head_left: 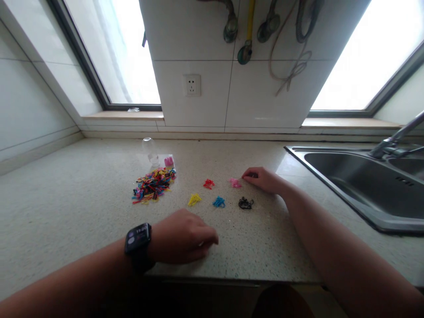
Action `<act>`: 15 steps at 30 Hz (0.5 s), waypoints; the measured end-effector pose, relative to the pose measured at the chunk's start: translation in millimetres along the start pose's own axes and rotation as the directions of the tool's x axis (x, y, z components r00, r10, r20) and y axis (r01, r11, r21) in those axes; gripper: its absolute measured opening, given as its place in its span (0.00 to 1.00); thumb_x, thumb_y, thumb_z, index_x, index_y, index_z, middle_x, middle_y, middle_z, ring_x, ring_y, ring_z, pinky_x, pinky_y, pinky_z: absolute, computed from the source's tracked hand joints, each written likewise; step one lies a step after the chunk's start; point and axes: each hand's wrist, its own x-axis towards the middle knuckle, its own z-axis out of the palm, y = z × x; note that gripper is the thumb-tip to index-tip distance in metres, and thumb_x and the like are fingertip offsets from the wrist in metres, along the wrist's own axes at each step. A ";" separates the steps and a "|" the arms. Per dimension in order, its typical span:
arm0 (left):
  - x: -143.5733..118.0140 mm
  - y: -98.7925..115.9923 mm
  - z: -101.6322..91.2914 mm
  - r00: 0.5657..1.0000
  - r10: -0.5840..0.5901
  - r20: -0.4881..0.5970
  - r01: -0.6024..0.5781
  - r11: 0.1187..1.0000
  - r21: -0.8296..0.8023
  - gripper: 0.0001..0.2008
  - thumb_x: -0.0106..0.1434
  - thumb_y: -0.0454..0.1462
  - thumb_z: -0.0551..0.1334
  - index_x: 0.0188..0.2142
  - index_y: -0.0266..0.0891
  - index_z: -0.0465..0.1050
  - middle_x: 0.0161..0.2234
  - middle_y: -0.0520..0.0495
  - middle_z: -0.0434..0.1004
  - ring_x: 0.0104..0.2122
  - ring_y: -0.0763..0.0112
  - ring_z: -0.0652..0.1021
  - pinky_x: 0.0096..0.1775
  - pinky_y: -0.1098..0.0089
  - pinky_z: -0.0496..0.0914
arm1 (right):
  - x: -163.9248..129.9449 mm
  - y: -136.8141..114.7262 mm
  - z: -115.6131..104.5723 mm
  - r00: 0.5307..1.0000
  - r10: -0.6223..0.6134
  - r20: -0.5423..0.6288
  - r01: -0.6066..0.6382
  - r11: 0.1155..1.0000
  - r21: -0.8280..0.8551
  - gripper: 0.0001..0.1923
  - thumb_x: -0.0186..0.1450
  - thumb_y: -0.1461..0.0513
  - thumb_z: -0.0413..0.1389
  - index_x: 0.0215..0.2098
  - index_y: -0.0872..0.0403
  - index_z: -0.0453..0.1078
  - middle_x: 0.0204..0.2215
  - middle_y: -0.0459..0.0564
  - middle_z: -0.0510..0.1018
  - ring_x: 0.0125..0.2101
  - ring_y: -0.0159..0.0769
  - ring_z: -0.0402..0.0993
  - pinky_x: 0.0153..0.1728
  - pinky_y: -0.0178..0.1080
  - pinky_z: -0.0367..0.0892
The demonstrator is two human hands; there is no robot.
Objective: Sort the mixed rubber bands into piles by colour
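Note:
Near the counter's front edge, my left hand (187, 236) rests with its fingers curled in; nothing shows in them. A dark smartwatch (138, 238) is on that wrist. My right hand (261, 179) has its thumb and forefinger pinched together just right of a small pile of pink rubber bands (235, 183); whatever is between the fingertips is too small to make out. Around it lie small piles of red bands (208, 183), yellow bands (194, 199), blue bands (219, 202) and black bands (245, 203). Farther left is a large mixed heap of coloured bands (154, 185).
Behind the mixed heap are a clear plastic bottle (151, 152) and a pink cap (168, 161). A steel sink (344, 176) with a faucet (391, 143) is set into the speckled counter (82, 194) at right. A power socket (192, 85) and pipe valves (245, 52) are on the tiled wall.

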 end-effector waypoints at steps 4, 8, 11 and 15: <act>-12.5 -41.0 -31.4 0.966 -0.233 -0.115 0.242 0.967 0.075 0.11 0.69 0.38 0.55 0.45 0.42 0.75 0.30 0.51 0.77 0.30 0.72 0.75 0.34 0.69 0.63 | 1.4 2.3 0.7 1.000 0.003 0.003 -0.003 1.000 -0.008 0.13 0.66 0.55 0.55 0.43 0.53 0.77 0.39 0.52 0.81 0.37 0.38 0.76 0.40 0.39 0.68; -38.0 -87.8 -51.6 0.813 -0.509 -0.283 0.558 0.819 0.131 0.13 0.69 0.42 0.56 0.45 0.42 0.77 0.29 0.50 0.76 0.27 0.74 0.73 0.32 0.70 0.61 | 1.0 0.5 -0.1 1.000 0.012 0.006 -0.012 1.000 -0.022 0.13 0.66 0.55 0.55 0.43 0.53 0.77 0.39 0.52 0.81 0.38 0.39 0.76 0.40 0.39 0.68; -57.2 -114.8 -56.9 0.727 -0.625 -0.285 0.679 0.714 0.167 0.16 0.69 0.46 0.55 0.45 0.42 0.77 0.29 0.50 0.77 0.26 0.74 0.72 0.30 0.71 0.59 | 0.5 -1.2 -0.7 1.000 0.010 0.006 -0.010 1.000 -0.025 0.13 0.66 0.56 0.56 0.42 0.53 0.77 0.39 0.52 0.81 0.38 0.39 0.76 0.40 0.40 0.68; -69.2 -130.5 -56.8 0.674 -0.687 -0.270 0.738 0.638 0.218 0.18 0.67 0.49 0.56 0.45 0.43 0.78 0.29 0.48 0.77 0.25 0.72 0.72 0.29 0.71 0.58 | 0.7 -1.7 -0.2 1.000 0.009 0.006 -0.009 1.000 -0.009 0.13 0.66 0.56 0.55 0.42 0.54 0.77 0.39 0.53 0.81 0.38 0.39 0.76 0.40 0.40 0.68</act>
